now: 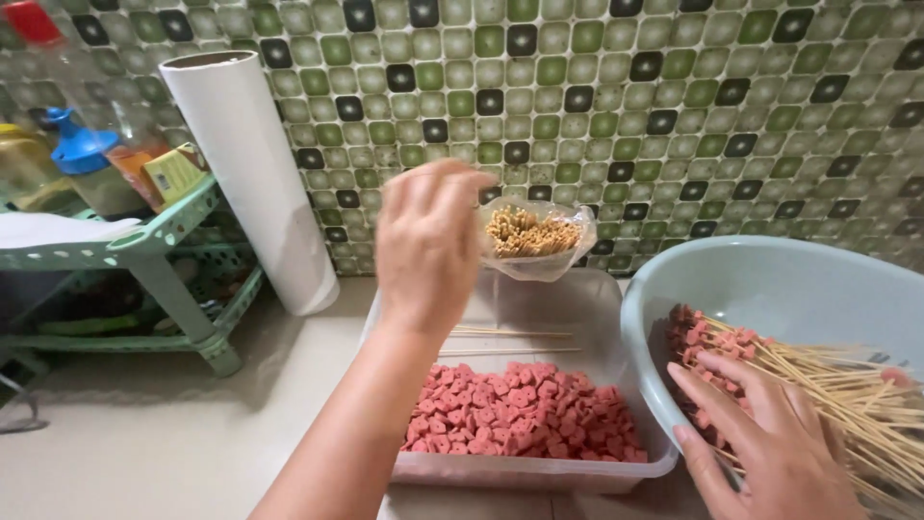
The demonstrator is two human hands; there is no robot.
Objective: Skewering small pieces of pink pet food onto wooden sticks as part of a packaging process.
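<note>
While the right hand (770,433) rests spread on finished skewers (847,395) at four o'clock, a fresh stick is reached for by the left hand (428,241), fingers loosely curled, at the bag of sticks (534,236) at twelve.

Pink sausage pieces (520,409), pale blue basin (770,289), perhaps green-black checked wall tiles (674,96)

Green, white and black mosaic tile wall (674,87) behind counter. White cylindrical roll (252,178) upright, leaning against tiles, left of centre. Pale green plastic shelf rack (159,252) at far left, 2 tiers visible. On top tier: blue-capped bottle (79,146), yellowish bottle (24,164), small yellow-green box (173,171), white cloth (53,229). Red cap (31,19) at top left corner. Beige countertop (144,433) beneath everything.
</note>
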